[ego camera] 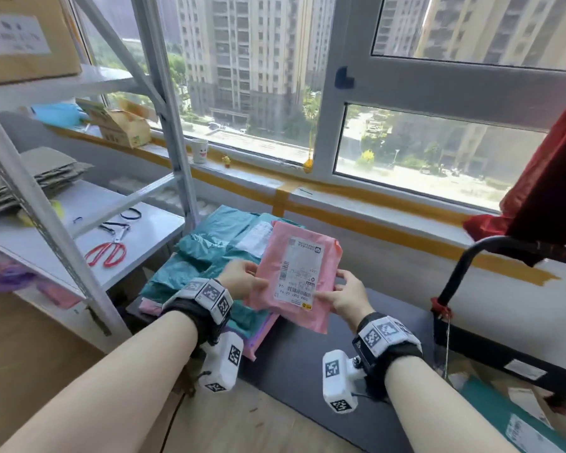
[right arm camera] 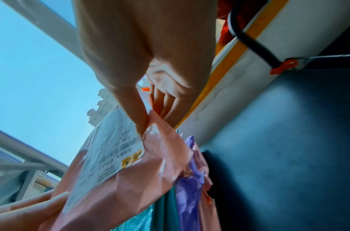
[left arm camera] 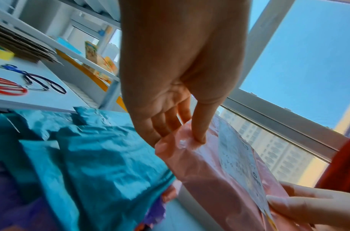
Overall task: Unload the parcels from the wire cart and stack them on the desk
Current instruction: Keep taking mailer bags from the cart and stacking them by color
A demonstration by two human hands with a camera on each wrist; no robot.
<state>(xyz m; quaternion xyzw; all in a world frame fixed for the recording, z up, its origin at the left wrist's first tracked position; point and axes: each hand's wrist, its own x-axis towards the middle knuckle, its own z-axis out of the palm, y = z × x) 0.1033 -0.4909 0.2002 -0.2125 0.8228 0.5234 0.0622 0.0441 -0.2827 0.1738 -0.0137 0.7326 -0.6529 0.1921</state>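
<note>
A pink parcel [ego camera: 321,256] with a white shipping label hangs tilted above a stack of teal parcels [ego camera: 203,256] on the dark desk [ego camera: 307,371]. My left hand [ego camera: 242,277] pinches its left edge, thumb on top and fingers underneath [left arm camera: 199,134]. My right hand [ego camera: 343,297] pinches its right edge near the label's lower corner [right arm camera: 142,125]. The pink parcel [left arm camera: 209,179] fills the lower right of the left wrist view and the pink parcel [right arm camera: 118,187] the lower middle of the right wrist view. Purple and pink parcels [right arm camera: 189,179] lie lower in the stack.
A white metal shelf [ego camera: 138,237] with red scissors [ego camera: 107,253] and flattened cardboard stands left of the desk. The black cart handle [ego camera: 464,263] rises at right, with a teal parcel [ego camera: 517,423] below it. A windowsill [ego camera: 373,204] runs behind.
</note>
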